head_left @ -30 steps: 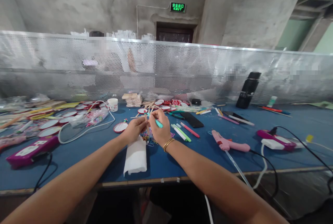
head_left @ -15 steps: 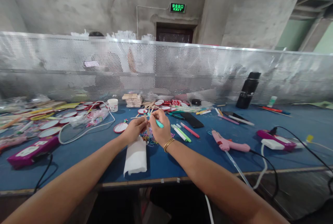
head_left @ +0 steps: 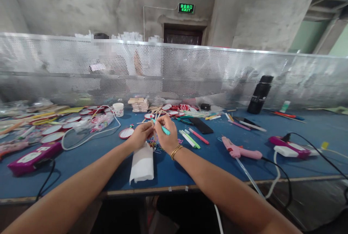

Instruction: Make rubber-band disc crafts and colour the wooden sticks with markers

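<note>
My right hand [head_left: 168, 138] is closed around a teal marker [head_left: 165, 130], its tip end slanting toward the left hand. My left hand [head_left: 141, 136] pinches a small wooden craft stick [head_left: 152, 119] with a reddish upper end; its lower part is hidden by the fingers. The two hands meet above the blue table. Under the left wrist lies a folded white tissue [head_left: 142, 165]. Small colourful bands [head_left: 157, 149] lie partly hidden below the hands. A red-rimmed round disc [head_left: 126, 133] is left of the left hand, and several loose markers [head_left: 190, 139] lie right of the right hand.
A pink glue gun [head_left: 240, 150] with a cord lies to the right, near a purple power strip [head_left: 292, 147]. A black bottle [head_left: 260, 94] stands at the back. Discs, sticks and a white cable [head_left: 91, 141] clutter the left. A perforated metal screen [head_left: 185, 71] borders the table.
The marker in my right hand has tilted slightly and shifted a little to the left, its tip end nearer the stick's upper part. My left hand stays almost in place.
</note>
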A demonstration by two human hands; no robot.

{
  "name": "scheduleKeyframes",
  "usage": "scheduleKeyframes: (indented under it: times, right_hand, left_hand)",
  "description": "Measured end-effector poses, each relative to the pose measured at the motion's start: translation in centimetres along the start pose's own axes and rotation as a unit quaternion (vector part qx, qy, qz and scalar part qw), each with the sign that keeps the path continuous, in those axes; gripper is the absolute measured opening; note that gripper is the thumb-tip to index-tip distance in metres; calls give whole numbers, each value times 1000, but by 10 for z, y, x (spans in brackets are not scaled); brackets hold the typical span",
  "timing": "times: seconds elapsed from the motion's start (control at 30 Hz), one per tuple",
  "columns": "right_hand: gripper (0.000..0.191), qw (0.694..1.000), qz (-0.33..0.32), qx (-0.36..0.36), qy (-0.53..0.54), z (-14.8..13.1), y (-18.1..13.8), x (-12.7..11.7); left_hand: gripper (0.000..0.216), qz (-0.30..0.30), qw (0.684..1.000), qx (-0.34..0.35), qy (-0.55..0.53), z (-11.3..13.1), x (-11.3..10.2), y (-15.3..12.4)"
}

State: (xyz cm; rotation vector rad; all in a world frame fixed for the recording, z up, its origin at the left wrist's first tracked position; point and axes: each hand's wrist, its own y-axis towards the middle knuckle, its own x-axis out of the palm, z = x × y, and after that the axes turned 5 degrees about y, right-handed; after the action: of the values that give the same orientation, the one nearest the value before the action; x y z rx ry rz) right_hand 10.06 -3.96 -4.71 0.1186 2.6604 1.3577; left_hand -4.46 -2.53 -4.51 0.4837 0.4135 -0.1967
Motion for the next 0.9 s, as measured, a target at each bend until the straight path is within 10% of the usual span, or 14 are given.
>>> scheduleKeyframes:
  times: [0.9]
  right_hand:
    - [10,1000,1,2,-9,3,0,2]
  left_hand:
    - [45,0,1000,-2,5,-2,0,0]
